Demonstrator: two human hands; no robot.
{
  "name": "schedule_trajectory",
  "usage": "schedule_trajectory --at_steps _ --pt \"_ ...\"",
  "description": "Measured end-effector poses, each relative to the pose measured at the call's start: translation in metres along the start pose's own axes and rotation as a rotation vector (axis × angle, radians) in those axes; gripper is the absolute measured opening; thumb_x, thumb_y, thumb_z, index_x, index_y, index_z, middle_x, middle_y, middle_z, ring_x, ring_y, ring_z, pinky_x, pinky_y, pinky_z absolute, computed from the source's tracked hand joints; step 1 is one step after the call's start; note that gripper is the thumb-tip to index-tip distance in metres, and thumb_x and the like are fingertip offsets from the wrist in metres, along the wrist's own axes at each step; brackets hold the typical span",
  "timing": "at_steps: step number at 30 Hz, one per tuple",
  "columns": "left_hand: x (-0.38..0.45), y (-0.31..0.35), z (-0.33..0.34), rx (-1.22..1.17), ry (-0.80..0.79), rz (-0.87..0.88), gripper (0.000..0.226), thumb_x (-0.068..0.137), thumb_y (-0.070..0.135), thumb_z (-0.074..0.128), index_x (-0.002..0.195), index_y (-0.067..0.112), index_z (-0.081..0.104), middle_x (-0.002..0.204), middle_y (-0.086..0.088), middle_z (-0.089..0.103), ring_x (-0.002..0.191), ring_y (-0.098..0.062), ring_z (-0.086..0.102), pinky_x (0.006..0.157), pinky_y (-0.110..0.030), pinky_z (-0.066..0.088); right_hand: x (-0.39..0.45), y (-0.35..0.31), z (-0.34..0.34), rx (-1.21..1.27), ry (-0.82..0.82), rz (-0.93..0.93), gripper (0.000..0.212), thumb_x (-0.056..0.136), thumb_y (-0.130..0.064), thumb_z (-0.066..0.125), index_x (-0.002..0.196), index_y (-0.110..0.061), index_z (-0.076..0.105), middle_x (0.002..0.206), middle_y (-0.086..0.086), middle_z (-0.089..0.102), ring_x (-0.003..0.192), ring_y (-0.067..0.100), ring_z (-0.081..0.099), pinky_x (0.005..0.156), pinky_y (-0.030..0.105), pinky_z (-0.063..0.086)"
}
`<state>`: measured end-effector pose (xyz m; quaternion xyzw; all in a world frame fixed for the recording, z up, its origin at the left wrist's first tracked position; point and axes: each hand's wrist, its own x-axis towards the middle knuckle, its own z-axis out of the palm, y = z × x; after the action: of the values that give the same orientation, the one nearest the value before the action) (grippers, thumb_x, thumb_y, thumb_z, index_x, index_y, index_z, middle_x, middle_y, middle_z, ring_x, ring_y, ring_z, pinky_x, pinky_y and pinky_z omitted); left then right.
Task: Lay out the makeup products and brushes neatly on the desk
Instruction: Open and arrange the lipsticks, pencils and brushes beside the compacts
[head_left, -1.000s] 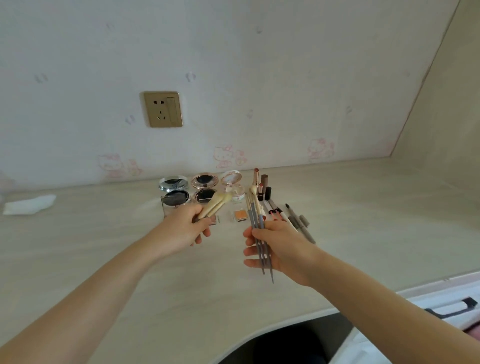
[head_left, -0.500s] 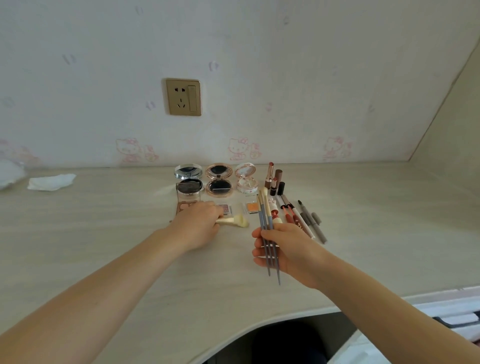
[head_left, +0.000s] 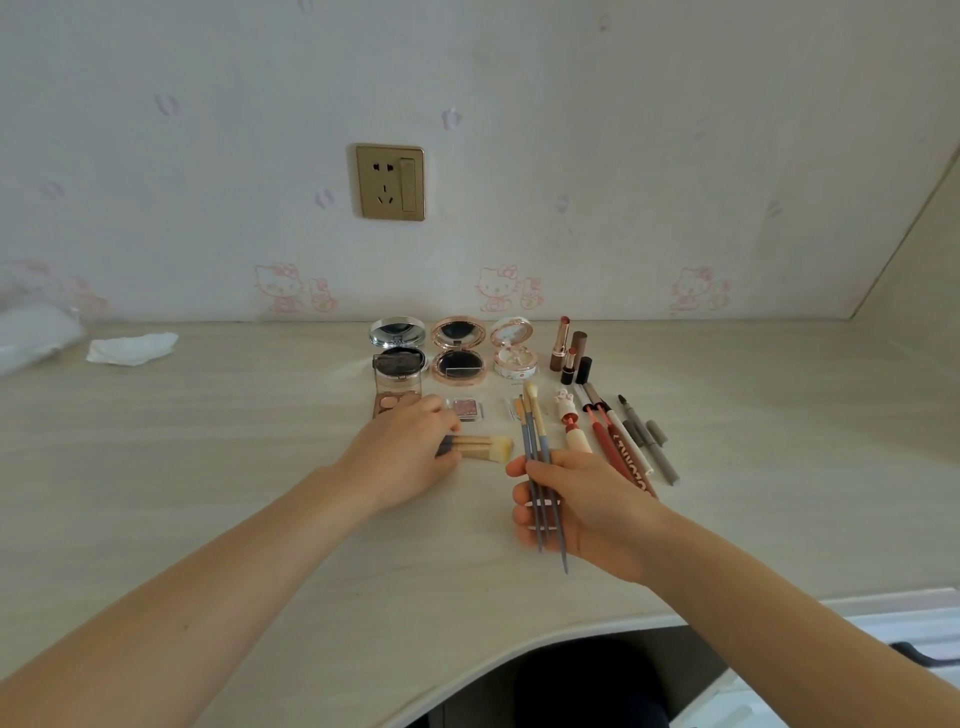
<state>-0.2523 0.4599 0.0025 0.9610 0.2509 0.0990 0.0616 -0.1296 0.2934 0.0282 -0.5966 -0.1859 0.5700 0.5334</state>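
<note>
Lying flat on the table (head_left: 218, 467), the short cream-bristled brushes (head_left: 480, 447) were pinned by their dark handles under the left hand (head_left: 402, 457), whose grip was closed over that end. Their long axis ran crosswise, bristle heads fanned out toward the right hand. They looked light and stiff in the handle, soft at the tuft; the handle or ferrule was the place to hold, since pressing on the tuft would splay it. Whether there were two or three of them was hard to tell.

Just beside those bristles, the right hand (head_left: 576, 512) had its grip closed round a bundle of long brushes (head_left: 537, 452), grey-blue handles and pale tips. These stood tilted, tips pointing away toward the wall, thin tail ends poking out below the palm toward the person. Slim and smooth, they would likely slip against one another if the fingers loosened, so a hold near mid-handle suited them.

Beyond the left grip lay a pink eyeshadow pan (head_left: 467, 408) and a small palette (head_left: 395, 400), then three open round compacts (head_left: 457, 351). Beyond and to the outside of the right grip lay lip pencils and liners (head_left: 628, 447) in a slanted row, with lipsticks (head_left: 569, 348) upright behind them. Well off past the left grip sat a crumpled tissue (head_left: 132, 347).
</note>
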Motion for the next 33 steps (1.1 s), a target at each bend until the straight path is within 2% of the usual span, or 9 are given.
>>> schedule_trajectory --at_steps 5,9,12,15,18,21,26,30,33 --pt "-0.008 0.016 -0.004 -0.417 0.206 -0.043 0.024 0.093 0.028 0.058 0.113 0.02 0.068 0.107 0.011 0.063 0.107 -0.007 0.055 0.092 -0.027 0.045 0.003 0.008 0.007 0.018 -0.026 -0.047 0.021 0.102 -0.014 0.038 0.103 -0.006 0.057 0.061 0.001 0.042 0.047 0.01 0.034 0.045 0.022 0.033" --pt "-0.013 0.037 -0.016 -0.922 -0.037 -0.194 0.024 0.093 0.035 0.057 0.101 0.02 0.075 0.092 -0.008 0.072 0.092 -0.018 0.066 0.092 -0.033 0.05 0.005 0.01 0.018 -0.025 -0.054 -0.101 0.02 0.101 -0.013 0.038 0.099 -0.006 0.057 0.061 0.0 0.036 0.049 0.01 0.029 0.047 0.022 0.028" --pt "-0.018 0.043 -0.018 -1.146 -0.071 -0.238 0.021 0.09 0.029 0.062 0.097 0.014 0.076 0.084 -0.014 0.069 0.069 -0.016 0.055 0.076 -0.025 0.05 0.002 0.012 0.025 -0.073 -0.122 -0.122 0.024 0.101 -0.014 0.039 0.102 -0.003 0.06 0.064 0.002 0.043 0.052 0.011 0.038 0.052 0.024 0.036" --pt "-0.019 0.043 -0.019 -1.301 -0.103 -0.297 0.019 0.088 0.023 0.065 0.097 0.01 0.076 0.099 -0.017 0.072 0.073 -0.023 0.049 0.061 -0.02 0.045 0.0 0.011 0.028 -0.12 -0.161 -0.11 0.028 0.102 -0.016 0.04 0.106 0.0 0.062 0.071 0.006 0.057 0.062 0.015 0.054 0.065 0.029 0.051" --pt "-0.021 0.038 -0.024 -1.36 -0.13 -0.286 0.019 0.092 0.015 0.059 0.098 0.004 0.074 0.105 -0.01 0.073 0.086 -0.018 0.066 0.066 -0.017 0.049 -0.001 0.007 0.027 -0.259 -0.12 -0.105 0.029 0.099 -0.023 0.047 0.11 -0.001 0.063 0.089 0.009 0.071 0.081 0.018 0.066 0.085 0.032 0.056" --pt "-0.023 0.032 -0.035 -1.446 -0.096 -0.293 0.022 0.094 0.011 0.054 0.104 -0.003 0.068 0.1 -0.013 0.073 0.091 -0.022 0.071 0.078 -0.026 0.057 -0.005 -0.004 0.019 -0.521 -0.029 -0.193 0.03 0.096 -0.032 0.051 0.114 -0.011 0.063 0.105 0.002 0.071 0.098 0.014 0.066 0.092 0.032 0.053" --pt "-0.025 0.023 -0.053 -1.24 -0.178 -0.277 0.019 0.093 0.015 0.058 0.103 0.003 0.069 0.093 -0.012 0.074 0.079 -0.026 0.072 0.073 -0.032 0.059 -0.01 -0.037 0.005 -0.684 0.177 -0.486 0.043 0.092 -0.036 0.056 0.132 -0.022 0.048 0.113 -0.009 0.061 0.097 0.009 0.064 0.086 0.033 0.056" --pt "-0.024 0.021 -0.059 -0.99 -0.345 -0.174 0.015 0.092 0.02 0.061 0.093 0.012 0.073 0.089 -0.005 0.074 0.075 -0.02 0.069 0.074 -0.032 0.058 -0.006 -0.049 0.007 -0.912 0.121 -0.618 0.052 0.089 -0.04 0.059 0.137 -0.037 0.041 0.126 -0.013 0.054 0.105 0.01 0.061 0.085 0.037 0.056" --pt "-0.021 0.021 -0.058 -0.904 -0.39 -0.167 0.02 0.091 0.022 0.063 0.099 0.007 0.072 0.089 -0.003 0.074 0.072 -0.015 0.067 0.078 -0.033 0.058 -0.004 -0.05 0.012 -1.019 0.109 -0.651 0.038 0.089 -0.033 0.061 0.127 -0.033 0.053 0.113 -0.011 0.061 0.093 0.008 0.065 0.078 0.038 0.058"
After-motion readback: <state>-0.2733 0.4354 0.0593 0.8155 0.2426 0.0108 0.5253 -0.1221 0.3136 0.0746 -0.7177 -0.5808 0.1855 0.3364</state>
